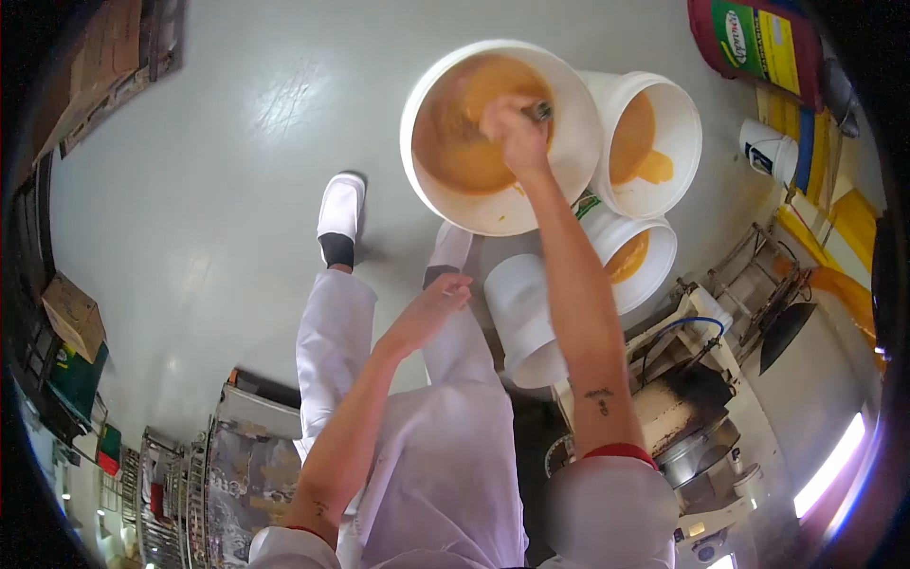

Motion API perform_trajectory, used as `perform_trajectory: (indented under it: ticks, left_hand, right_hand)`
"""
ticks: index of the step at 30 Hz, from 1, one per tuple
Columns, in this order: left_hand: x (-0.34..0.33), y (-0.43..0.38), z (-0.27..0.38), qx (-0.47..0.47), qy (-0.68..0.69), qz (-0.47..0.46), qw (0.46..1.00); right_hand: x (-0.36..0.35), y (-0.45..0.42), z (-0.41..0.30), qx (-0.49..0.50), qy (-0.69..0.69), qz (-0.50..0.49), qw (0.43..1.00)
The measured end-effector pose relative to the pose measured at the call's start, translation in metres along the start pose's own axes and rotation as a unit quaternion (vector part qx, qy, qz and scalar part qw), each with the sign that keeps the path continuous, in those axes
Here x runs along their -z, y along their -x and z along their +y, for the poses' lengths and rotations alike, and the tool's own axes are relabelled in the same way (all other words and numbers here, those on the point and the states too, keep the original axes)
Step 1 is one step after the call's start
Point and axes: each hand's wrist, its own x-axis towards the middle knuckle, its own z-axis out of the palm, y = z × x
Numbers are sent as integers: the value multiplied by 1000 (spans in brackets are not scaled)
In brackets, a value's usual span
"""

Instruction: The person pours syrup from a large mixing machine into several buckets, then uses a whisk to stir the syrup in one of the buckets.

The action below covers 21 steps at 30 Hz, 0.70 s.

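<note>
My right hand [519, 135] grips a stirring utensil [540, 112] over a large white tub [576, 163]. Only the metallic end of its handle shows clearly; motion blur hides its lower part. Thick orange-brown liquid [462, 171] lies in the tub, and splashes mark the inner wall. Above my right knee hovers my left hand [441, 295], loosely curled with nothing visible in it. Right of the tub stands a white bucket [686, 149] with similar orange liquid. Nearer to me, a smaller bucket [661, 263] holds some orange mixture. Beside my right forearm is another white bucket [522, 291].
A maroon margarine tub [771, 53] and a small white pail [771, 153] are at the upper right. Stained equipment and metal pots [700, 448] line the right side. A metal rack [249, 455] stands lower left, cardboard boxes [75, 313] along the left. My shoes [341, 206] are on the grey floor.
</note>
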Motion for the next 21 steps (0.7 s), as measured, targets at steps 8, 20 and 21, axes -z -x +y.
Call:
perform_trajectory:
  ticks: [8,20,21]
  left_hand:
    - [-3,2,-5,8,6,-1,1000]
    - [0,-1,-6,3,-2,8,1000]
    - [0,-2,-8,5,-3,11,1000]
  right_hand:
    - [16,-65,-68,150,26,58,987]
    - [2,-58,-68,130,58,-25,989]
    - [-5,-51,-57,148,-20,11,989]
